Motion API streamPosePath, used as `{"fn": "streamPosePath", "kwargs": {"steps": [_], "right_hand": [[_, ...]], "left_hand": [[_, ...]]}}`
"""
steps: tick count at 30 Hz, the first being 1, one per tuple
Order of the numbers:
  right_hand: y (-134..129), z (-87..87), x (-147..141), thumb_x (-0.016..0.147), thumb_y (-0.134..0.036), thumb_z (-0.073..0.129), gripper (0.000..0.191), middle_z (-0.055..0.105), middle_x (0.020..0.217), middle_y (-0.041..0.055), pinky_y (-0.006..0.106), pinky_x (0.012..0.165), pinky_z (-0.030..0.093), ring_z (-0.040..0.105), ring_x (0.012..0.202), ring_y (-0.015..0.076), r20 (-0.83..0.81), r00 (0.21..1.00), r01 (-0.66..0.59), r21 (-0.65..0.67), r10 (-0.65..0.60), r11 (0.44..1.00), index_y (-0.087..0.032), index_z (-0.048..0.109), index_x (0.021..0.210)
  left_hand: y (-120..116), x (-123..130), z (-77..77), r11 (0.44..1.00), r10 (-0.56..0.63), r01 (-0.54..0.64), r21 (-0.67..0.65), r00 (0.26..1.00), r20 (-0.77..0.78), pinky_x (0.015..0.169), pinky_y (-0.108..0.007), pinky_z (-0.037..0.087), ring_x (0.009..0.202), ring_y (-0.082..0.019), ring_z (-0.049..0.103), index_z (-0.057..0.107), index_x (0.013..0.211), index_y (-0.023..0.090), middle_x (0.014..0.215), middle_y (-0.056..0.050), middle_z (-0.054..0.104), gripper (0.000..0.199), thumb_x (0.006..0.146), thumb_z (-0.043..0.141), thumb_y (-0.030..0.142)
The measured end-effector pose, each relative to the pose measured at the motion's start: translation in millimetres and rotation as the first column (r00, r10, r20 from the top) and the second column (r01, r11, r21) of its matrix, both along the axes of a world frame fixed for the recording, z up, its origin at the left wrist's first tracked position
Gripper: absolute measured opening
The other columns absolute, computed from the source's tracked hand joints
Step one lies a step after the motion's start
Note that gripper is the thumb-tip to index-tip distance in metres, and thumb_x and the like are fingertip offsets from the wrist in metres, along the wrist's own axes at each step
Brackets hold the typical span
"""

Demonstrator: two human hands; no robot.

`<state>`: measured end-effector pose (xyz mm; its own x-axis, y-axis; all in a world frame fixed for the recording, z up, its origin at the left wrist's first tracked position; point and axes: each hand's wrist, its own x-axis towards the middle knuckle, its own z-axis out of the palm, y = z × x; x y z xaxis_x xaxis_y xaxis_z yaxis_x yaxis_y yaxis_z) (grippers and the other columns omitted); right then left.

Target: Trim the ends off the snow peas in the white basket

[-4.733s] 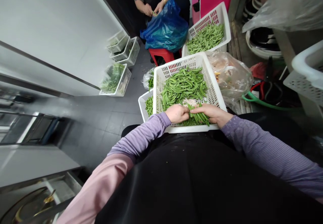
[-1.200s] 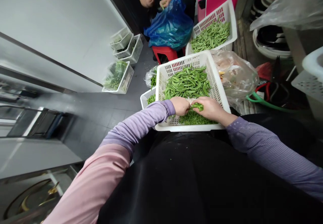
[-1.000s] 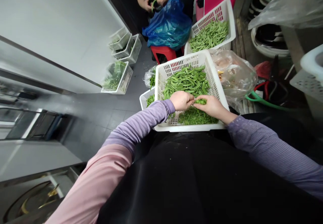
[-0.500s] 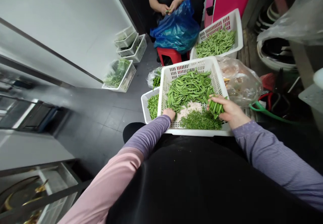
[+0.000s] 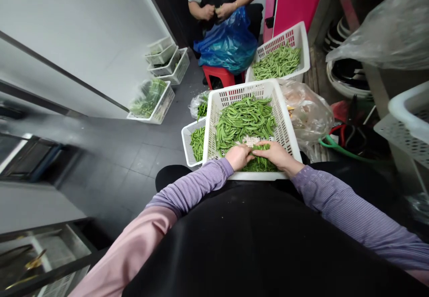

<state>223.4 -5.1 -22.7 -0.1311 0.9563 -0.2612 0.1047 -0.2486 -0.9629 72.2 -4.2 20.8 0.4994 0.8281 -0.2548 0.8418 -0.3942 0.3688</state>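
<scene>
A white plastic basket point(image 5: 288, 127) rests against my lap, with a heap of green snow pea pods point(image 5: 246, 119) in its far part. Thin green trimmings point(image 5: 259, 166) lie in its near part, beside a pale patch that my hands partly cover. Over the near part my two hands meet, fingertips touching or almost so. My right hand point(image 5: 277, 155) is closed around a small bunch of snow pea pods, seen between thumb and fingers. My left hand point(image 5: 238, 156) is closed in a pinch; what its fingertips hold, if anything, is too small to tell.
A smaller white basket point(image 5: 186, 145) of pods stands at the left. Opposite sits a person with a blue plastic bag point(image 5: 228, 47) above a red stool point(image 5: 217, 76). Another pod basket point(image 5: 303, 53), a clear bag point(image 5: 310, 109) and green-handled scissors point(image 5: 331, 143) are at the right.
My left hand has moved right from the basket's left side, and my right hand has moved left with its bunch of snow pea pods. They now meet. The view has shifted slightly.
</scene>
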Motion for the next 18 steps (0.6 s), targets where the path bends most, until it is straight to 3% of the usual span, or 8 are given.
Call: {"fn": "streamPosePath", "kwargs": {"steps": [3, 8, 11, 14, 18], "right_hand": [[1, 3.0, 6, 0.059, -0.033, 0.067, 0.025, 0.067, 0.081, 0.003, 0.036, 0.078, 0.043, 0.06, 0.081, 0.0226, 0.251, 0.968, -0.063, 0.209, 0.009, 0.976, -0.019, 0.065, 0.079], [-1, 13.2, 11, 0.07, -0.028, 0.059, 0.019, 0.066, 0.091, 0.0056, 0.033, 0.07, 0.044, 0.06, 0.081, 0.0234, 0.581, 0.805, -0.181, 0.434, -0.12, 0.883, -0.021, 0.066, 0.086], [-5, 18.1, 12, 0.073, -0.027, 0.057, 0.02, 0.065, 0.09, 0.0054, 0.031, 0.065, 0.043, 0.059, 0.079, 0.0222, 0.656, 0.741, -0.256, 0.472, -0.142, 0.844, -0.022, 0.066, 0.089], [-8, 20.5, 12, 0.073, -0.026, 0.056, 0.019, 0.065, 0.087, 0.0047, 0.029, 0.063, 0.042, 0.059, 0.079, 0.0217, 0.692, 0.704, -0.303, 0.499, -0.162, 0.812, -0.023, 0.066, 0.089], [-9, 20.6, 11, 0.072, -0.024, 0.056, 0.019, 0.065, 0.087, 0.0053, 0.03, 0.065, 0.043, 0.059, 0.08, 0.0222, 0.663, 0.734, -0.293, 0.504, -0.147, 0.812, -0.023, 0.066, 0.087]], "left_hand": [[3, 2, 12.6, 1.0, -0.014, 0.014, 0.025, 1.0, -0.012, 0.074, -0.024, 0.043, 0.076, -0.014, 0.055, 0.061, 0.089, 0.011, 0.086, -0.008, 0.061, 0.019, 0.079, 0.051, 0.025], [16, 10, 37.4, 0.998, 0.05, -0.05, -0.039, 0.999, 0.005, 0.064, -0.022, 0.042, 0.061, -0.011, 0.052, 0.062, 0.08, 0.013, 0.067, -0.003, 0.06, 0.025, 0.083, 0.04, 0.025], [21, 14, 43.5, 0.985, 0.056, -0.049, -0.168, 0.998, 0.038, 0.06, -0.02, 0.04, 0.055, -0.009, 0.049, 0.061, 0.072, 0.013, 0.06, 0.0, 0.057, 0.022, 0.079, 0.041, 0.019], [22, 14, 43.0, 0.942, 0.145, -0.106, -0.319, 0.984, 0.101, 0.054, -0.019, 0.038, 0.05, -0.007, 0.046, 0.06, 0.067, 0.012, 0.053, 0.003, 0.053, 0.021, 0.075, 0.042, 0.019], [20, 14, 37.9, 0.948, 0.171, -0.109, -0.298, 0.966, 0.191, 0.048, -0.018, 0.031, 0.045, -0.005, 0.035, 0.053, 0.054, 0.012, 0.045, 0.006, 0.041, 0.017, 0.069, 0.047, 0.018]]}}
